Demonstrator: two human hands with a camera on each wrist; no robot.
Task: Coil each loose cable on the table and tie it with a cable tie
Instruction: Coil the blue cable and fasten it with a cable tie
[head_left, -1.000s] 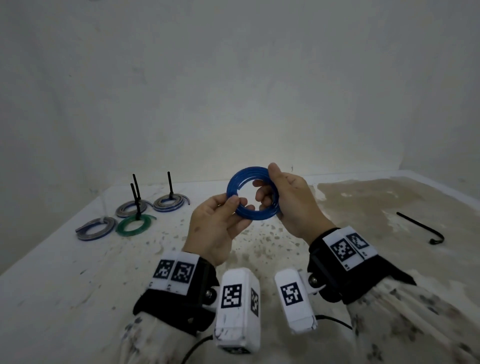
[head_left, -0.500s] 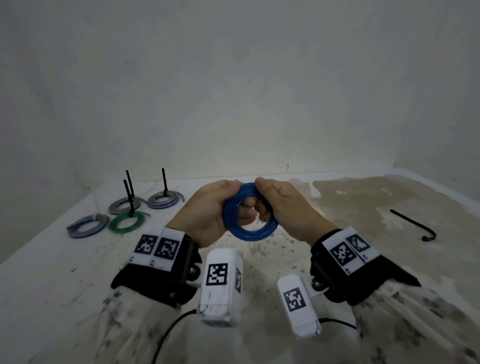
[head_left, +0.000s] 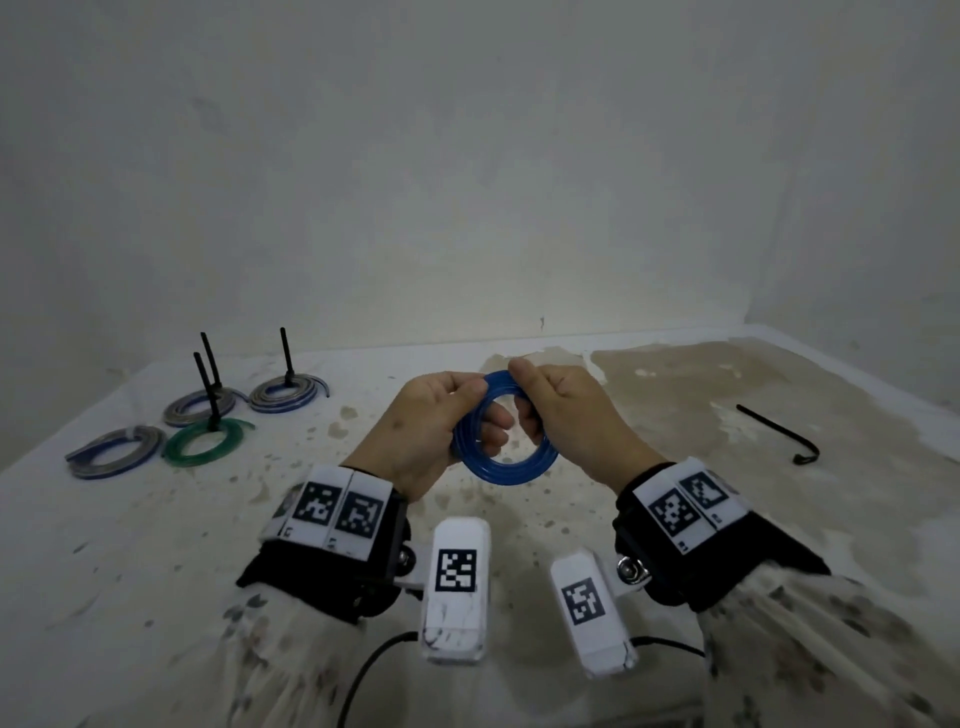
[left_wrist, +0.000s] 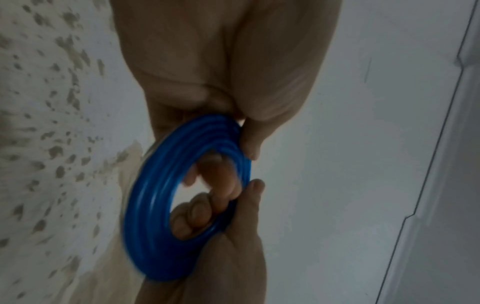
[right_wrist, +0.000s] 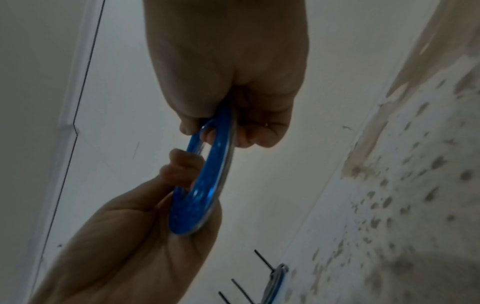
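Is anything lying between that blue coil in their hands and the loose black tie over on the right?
Nothing visible. The blue coil is held up by both hands, left hand and right hand; only bare stained table lies between it and the black tie.

The camera on my head looks forward and down at the table (head_left: 156, 545) and the far wall (head_left: 467, 182). The cameras on my wrists sit very close and look along my left hand (left_wrist: 221, 61) and my right hand (right_wrist: 226, 57). All three see the blue coil (head_left: 506, 470).
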